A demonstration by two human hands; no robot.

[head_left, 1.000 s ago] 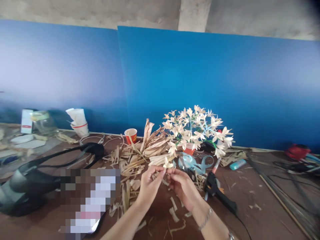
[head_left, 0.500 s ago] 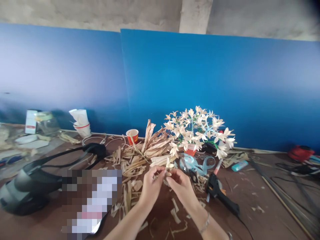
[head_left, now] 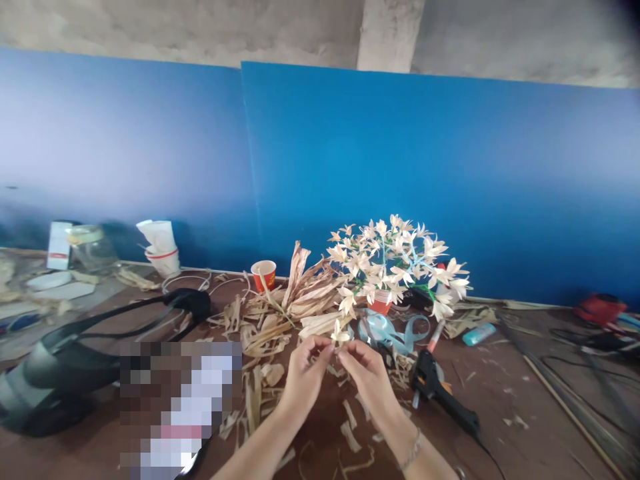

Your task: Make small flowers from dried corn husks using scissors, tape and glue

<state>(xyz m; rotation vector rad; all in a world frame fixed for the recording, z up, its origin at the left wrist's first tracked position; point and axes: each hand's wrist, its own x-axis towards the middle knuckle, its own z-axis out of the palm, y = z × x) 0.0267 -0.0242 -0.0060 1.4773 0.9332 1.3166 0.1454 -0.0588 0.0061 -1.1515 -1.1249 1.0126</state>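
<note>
Between my two hands is a small cream husk flower (head_left: 339,333), its pale petals pointing up. My left hand (head_left: 307,367) pinches it from the left with thumb and forefinger. From the other side, the thumb and fingertips of my right hand (head_left: 364,370) close on its base. The fingertips nearly meet, so the flower's lower end is hidden. Just behind stands a bunch of similar cream flowers (head_left: 395,257) on green and light-blue stems, in a red and white paper cup (head_left: 381,303). Dried corn husks (head_left: 313,287) lie behind my left hand.
A black glue gun (head_left: 443,393) with a cable lies right of my hands. Near it are light-blue ribbon (head_left: 395,333) and a turquoise tube (head_left: 479,334). A red paper cup (head_left: 264,275) stands at the back. A black strapped headset (head_left: 60,373) and a pixelated phone lie left.
The flower between my fingers has turned and sits slightly lower, its petals now more spread to view. My right fingertips have shifted a little at its base.
</note>
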